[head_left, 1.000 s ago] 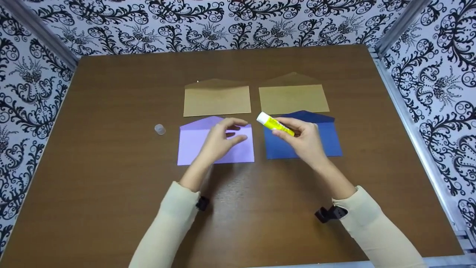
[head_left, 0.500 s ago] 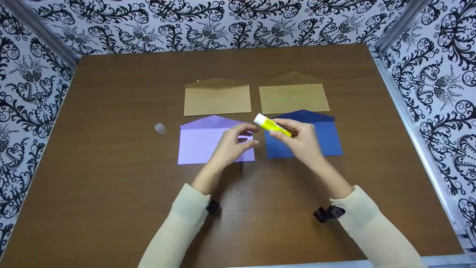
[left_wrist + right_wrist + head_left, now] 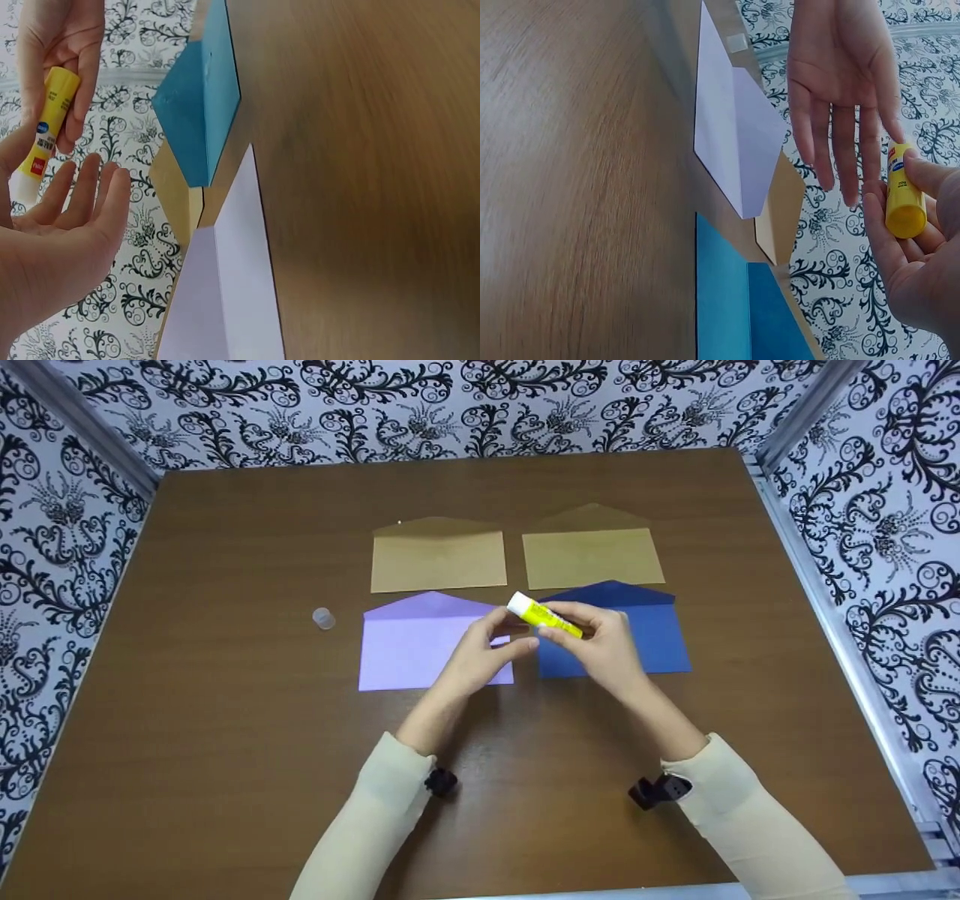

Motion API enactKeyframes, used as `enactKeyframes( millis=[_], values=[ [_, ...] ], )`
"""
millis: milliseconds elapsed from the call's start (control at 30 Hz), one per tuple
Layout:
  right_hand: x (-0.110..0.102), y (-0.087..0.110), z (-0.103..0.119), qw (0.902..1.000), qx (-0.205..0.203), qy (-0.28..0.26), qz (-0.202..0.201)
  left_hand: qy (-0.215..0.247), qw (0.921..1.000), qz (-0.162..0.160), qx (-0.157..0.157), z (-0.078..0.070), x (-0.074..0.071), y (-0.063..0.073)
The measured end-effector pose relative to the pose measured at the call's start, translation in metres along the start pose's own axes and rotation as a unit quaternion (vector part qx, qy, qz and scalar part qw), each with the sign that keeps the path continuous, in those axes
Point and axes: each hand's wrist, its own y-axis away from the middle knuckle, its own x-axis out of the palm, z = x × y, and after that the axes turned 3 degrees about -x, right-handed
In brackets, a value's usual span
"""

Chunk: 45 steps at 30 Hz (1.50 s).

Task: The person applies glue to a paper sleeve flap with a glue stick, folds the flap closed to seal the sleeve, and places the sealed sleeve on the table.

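My right hand (image 3: 600, 649) pinches a yellow glue stick (image 3: 553, 619) between thumb and fingers, its white end tilted up to the left. Close to that end is my left hand (image 3: 484, 652), its fingers loosely extended around nothing. In the right wrist view the left thumb tip comes near the glue stick (image 3: 904, 199); whether it touches I cannot tell. Below the left hand lies a purple envelope (image 3: 405, 652), flap raised away from me. A blue envelope (image 3: 664, 641), its flap likewise unfolded, lies partly hidden under the right hand.
Two tan envelopes, one at left (image 3: 439, 562) and one at right (image 3: 592, 559), lie behind the coloured pair with flaps open. A small translucent cap (image 3: 323, 619) sits left of the purple envelope on the brown table (image 3: 225, 697). Patterned walls (image 3: 420, 412) border the table.
My left hand has moved right, from over the purple envelope to beside the glue stick's white end. The right hand has shifted slightly left with the glue stick. The envelopes and cap stay put.
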Motion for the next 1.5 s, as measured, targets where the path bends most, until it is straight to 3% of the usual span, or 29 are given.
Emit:
enactKeyframes(
  millis=[167, 367, 500, 767, 967, 1300, 1500],
  values=[
    [0.003, 0.0, -0.001, 1.0, -0.003, -0.005, 0.001, 0.06, 0.9981, 0.001, -0.014, 0.0, 0.004, 0.0],
    [0.006, 0.0, -0.002, 0.9998, -0.011, -0.019, -0.002, 0.144, 0.9885, -0.003, -0.045, 0.0, 0.007, 0.001],
    [0.008, 0.0, -0.003, 0.9996, -0.021, -0.015, -0.006, 0.168, 0.9837, -0.022, -0.061, 0.001, 0.009, 0.001],
    [0.014, 0.001, -0.002, 0.9996, -0.02, -0.019, -0.011, 0.183, 0.9809, -0.051, -0.043, 0.003, 0.011, 0.001],
    [0.015, 0.002, -0.003, 0.9983, -0.014, -0.056, -0.007, 0.208, 0.9757, -0.055, -0.04, 0.002, 0.009, 0.002],
    [0.013, 0.004, -0.005, 0.9954, 0.031, -0.091, -0.005, 0.274, 0.9596, -0.048, -0.04, -0.001, 0.001, 0.002],
    [0.015, 0.004, -0.005, 0.9926, 0.047, -0.112, 0.0, 0.314, 0.946, -0.057, -0.059, -0.003, -0.002, 0.003]
  ],
)
